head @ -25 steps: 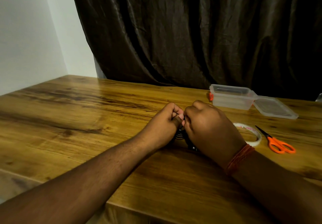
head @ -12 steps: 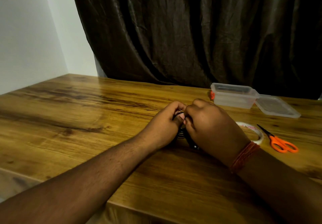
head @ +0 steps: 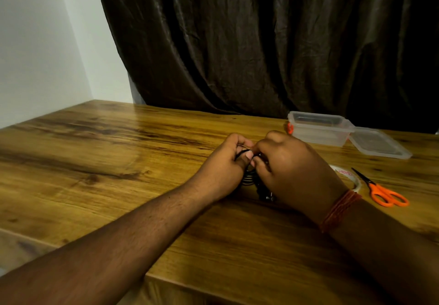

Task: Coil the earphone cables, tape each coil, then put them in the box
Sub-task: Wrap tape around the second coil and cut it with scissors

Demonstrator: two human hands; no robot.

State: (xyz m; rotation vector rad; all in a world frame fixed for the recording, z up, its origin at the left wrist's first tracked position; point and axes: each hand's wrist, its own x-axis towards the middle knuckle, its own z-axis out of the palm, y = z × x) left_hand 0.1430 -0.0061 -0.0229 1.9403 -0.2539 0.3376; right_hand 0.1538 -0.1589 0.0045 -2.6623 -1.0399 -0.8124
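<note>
**Cable coil held between both hands**

The left hand [head: 224,162] and right hand [head: 288,169] both pinch the black earphone cable [head: 249,176], low over the wooden table [head: 95,162]. The open box [head: 319,127], tape roll [head: 354,177] and scissors [head: 382,193] lie rightward.

Orange scissors [head: 384,192]; dark curtain [head: 249,43] — wooden table [head: 118,162]

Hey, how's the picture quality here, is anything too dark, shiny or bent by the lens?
Head view: dim, warm light; the curtain is nearly black at the right edge. A soft sheen lies on the table at left. The wide lens bows the table's near edge. The black earphone cable between left hand and right hand is in shadow, hard to make out.
</note>
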